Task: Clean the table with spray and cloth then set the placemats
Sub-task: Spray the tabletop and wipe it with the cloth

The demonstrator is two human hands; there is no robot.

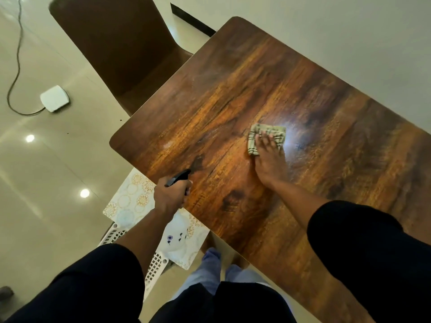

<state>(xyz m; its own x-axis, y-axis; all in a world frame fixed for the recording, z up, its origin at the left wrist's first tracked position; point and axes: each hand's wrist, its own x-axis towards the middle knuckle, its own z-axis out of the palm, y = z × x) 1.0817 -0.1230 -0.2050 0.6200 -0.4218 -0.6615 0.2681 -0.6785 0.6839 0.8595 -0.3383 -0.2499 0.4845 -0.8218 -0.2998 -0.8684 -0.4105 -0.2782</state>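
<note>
Placemats (140, 201) stacked on white slatted chair (154, 269) below near table edge, partly under the tabletop. Left hand (169, 198) clenched around dark spray bottle (178, 177); long axis diagonal, nozzle pointing up-right over wooden table (256, 78). Right hand (269, 159) flat, fingers spread, pressing checked cloth (261, 134) onto mid-table. Brown chair (116, 43) beyond far corner.

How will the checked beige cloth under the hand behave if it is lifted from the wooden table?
The checked beige cloth looks crumpled and folded under the right hand, so it is probably floppy and light. On the glossy wooden table it likely slides easily.
</note>
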